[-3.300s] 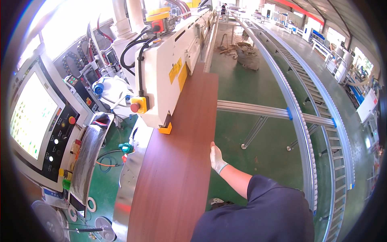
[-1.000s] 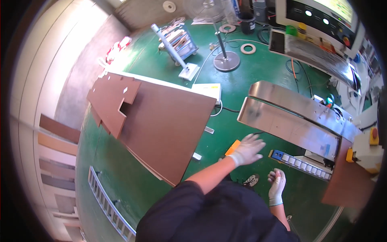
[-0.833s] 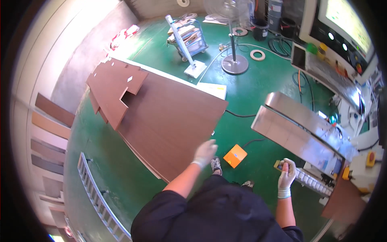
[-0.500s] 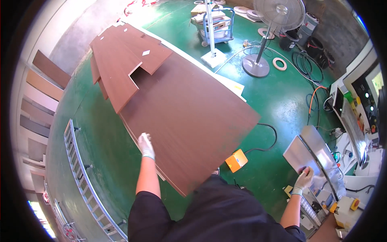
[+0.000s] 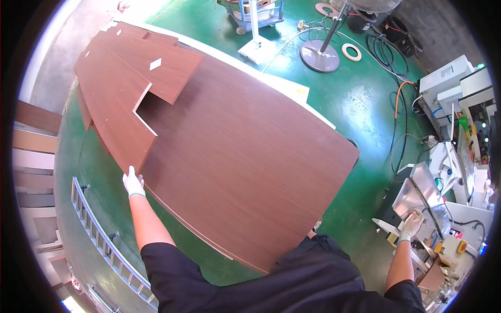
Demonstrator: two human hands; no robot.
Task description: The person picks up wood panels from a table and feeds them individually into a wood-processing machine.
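Note:
A large brown wood-look board (image 5: 245, 156) lies flat in front of me on a pile. On its far left part rest smaller brown panels (image 5: 115, 104), one with a notched corner. My left hand (image 5: 134, 183), in a white glove, is closed at the near corner of the notched panel, thumb up against the edge; its other fingers are partly hidden. Far to the right, my gloved right hand (image 5: 411, 225) lies against a shiny metal plate (image 5: 416, 190) of a machine. Its fingers are curled, and whatever is in them is hidden.
An aluminium ladder (image 5: 104, 235) lies on the green floor at left. Beyond the pile stand a pedestal fan (image 5: 319, 55), a blue trolley (image 5: 255, 21) and a white post base (image 5: 258, 49). Cables (image 5: 389, 62) trail along the floor at right. Boards (image 5: 34, 156) lean at far left.
My left hand has moved along the board's edge, away to the left, onto the notched panel's corner. The right hand stays by the metal plate. The orange box on the floor is now hidden.

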